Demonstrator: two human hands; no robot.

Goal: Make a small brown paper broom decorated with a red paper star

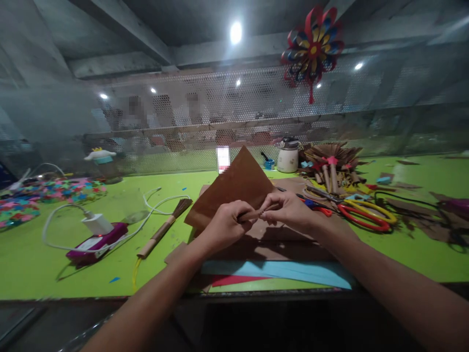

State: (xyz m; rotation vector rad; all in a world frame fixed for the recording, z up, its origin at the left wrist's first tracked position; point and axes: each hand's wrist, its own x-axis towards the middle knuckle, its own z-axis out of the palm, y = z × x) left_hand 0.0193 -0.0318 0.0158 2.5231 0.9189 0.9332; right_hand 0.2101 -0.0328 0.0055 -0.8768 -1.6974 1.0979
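Observation:
A sheet of brown paper (234,183) stands tilted above the table, one corner pointing up, its near edge folded into a narrow strip. My left hand (230,222) is closed around the left part of that folded strip. With thumb and fingertips, my right hand (286,210) pinches the strip just to the right. The two hands nearly meet over the fold. More brown paper (278,247) lies flat beneath them. Strips of light blue paper (286,271) and a piece of red paper (238,280) lie near the table's front edge.
Left stand a purple power strip (97,247) with a white charger (97,224) and a rolled, fringed brown paper piece (164,230). Scissors with red and yellow handles (366,215) lie right. Behind are a white bottle (287,155) and a pile of folded brown paper pieces (331,164).

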